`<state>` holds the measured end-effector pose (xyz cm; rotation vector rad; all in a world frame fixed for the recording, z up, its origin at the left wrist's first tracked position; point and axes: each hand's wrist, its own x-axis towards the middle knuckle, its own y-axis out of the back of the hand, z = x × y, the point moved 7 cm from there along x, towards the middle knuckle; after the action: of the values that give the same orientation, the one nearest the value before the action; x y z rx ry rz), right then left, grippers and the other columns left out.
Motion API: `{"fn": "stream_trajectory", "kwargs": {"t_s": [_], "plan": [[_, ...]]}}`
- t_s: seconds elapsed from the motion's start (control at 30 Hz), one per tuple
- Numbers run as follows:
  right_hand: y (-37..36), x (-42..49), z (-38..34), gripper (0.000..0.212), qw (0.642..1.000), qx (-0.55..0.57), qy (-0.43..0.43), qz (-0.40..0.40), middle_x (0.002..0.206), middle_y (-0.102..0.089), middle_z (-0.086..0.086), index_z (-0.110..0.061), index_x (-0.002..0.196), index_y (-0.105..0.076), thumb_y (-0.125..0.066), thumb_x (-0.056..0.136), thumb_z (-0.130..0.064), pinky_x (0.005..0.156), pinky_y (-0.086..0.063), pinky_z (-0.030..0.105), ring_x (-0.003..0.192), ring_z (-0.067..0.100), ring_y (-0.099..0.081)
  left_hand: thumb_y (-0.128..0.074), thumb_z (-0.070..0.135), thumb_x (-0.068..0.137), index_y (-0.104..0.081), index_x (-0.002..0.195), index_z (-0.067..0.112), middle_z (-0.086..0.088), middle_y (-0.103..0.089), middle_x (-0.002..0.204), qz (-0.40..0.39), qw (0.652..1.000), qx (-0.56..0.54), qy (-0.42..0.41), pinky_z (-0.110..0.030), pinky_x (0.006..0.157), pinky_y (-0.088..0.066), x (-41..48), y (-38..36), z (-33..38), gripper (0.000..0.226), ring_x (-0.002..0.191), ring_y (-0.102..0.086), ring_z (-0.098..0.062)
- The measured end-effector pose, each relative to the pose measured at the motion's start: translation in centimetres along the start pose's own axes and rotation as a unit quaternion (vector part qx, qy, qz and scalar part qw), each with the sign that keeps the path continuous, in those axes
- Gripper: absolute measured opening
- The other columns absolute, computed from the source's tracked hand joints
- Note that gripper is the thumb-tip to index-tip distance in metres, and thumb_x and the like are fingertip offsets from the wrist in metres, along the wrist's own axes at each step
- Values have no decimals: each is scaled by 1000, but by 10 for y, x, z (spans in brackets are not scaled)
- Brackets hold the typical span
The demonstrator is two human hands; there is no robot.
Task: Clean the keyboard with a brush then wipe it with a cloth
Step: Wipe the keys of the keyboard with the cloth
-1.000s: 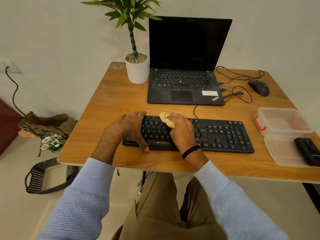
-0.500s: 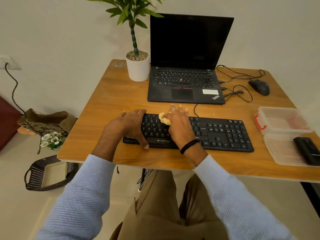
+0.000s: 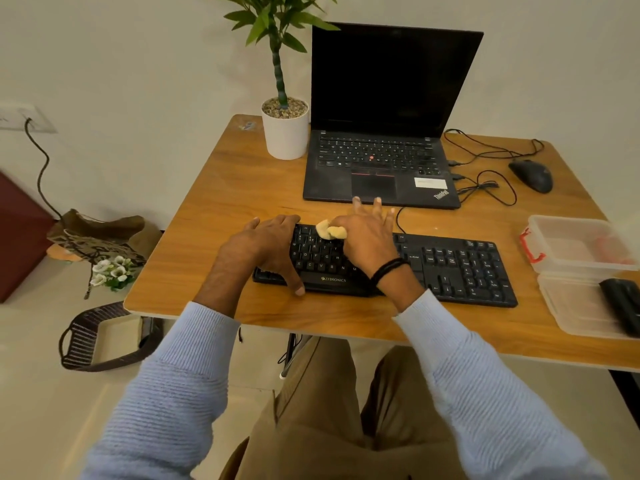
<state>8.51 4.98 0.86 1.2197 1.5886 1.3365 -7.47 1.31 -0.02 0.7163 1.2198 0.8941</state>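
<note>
Laptop; potted plant; mouse

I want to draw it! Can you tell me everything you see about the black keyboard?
The keyboard is black and plastic-looking, with white-lettered keys, a number pad at its right end and ZEBRONICS printed on its front edge. It lies flat on the wooden table, in front of the laptop; a thin black cable leaves its back edge. The left hand rests on its left end, and the right hand holds a yellowish cloth against its upper-left keys.
</note>
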Motion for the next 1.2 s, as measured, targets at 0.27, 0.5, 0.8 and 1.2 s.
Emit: {"fn": "stream_trajectory", "kwargs": {"t_s": [0.27, 0.5, 0.8, 1.2], "plan": [[-9, 1, -16, 48, 999, 29, 18, -18, 159, -25, 13, -33, 124, -62, -62, 88, -3, 117, -2, 63, 147, 45, -9, -95, 58, 50, -4, 162, 22, 0, -17, 169, 5, 1000, 5, 0, -49, 126, 5, -3, 2, 2, 149, 156, -13, -25], [-7, -3, -19, 49, 999, 15, 29, -30, 156, -32, 11, -33, 128, -60, -58, 90, -2, 117, -5, 63, 146, 41, -18, -96, 54, 51, -4, 162, 22, 0, -17, 168, 5, 1000, -4, 4, -47, 125, 4, -8, 4, 5, 147, 156, -11, -26], [-11, 0, -14, 50, 997, 64, 16, -47, 157, -32, 11, -34, 127, -62, -60, 90, -1, 116, -4, 61, 146, 43, -14, -96, 55, 49, -7, 162, 23, 1, -21, 167, 11, 1000, -7, -4, -48, 126, 3, -6, 3, 3, 147, 155, -15, -25], [3, -20, -5, 31, 985, 123, -67, 100, 116, -64, 12, -9, 114, -66, -61, 86, 2, 97, -48, 35, 114, 28, -56, -95, 59, 50, -7, 161, 27, 1, -19, 167, 7, 1000, 5, -28, -54, 126, 5, 2, -1, 1, 145, 154, -17, -25]]}}
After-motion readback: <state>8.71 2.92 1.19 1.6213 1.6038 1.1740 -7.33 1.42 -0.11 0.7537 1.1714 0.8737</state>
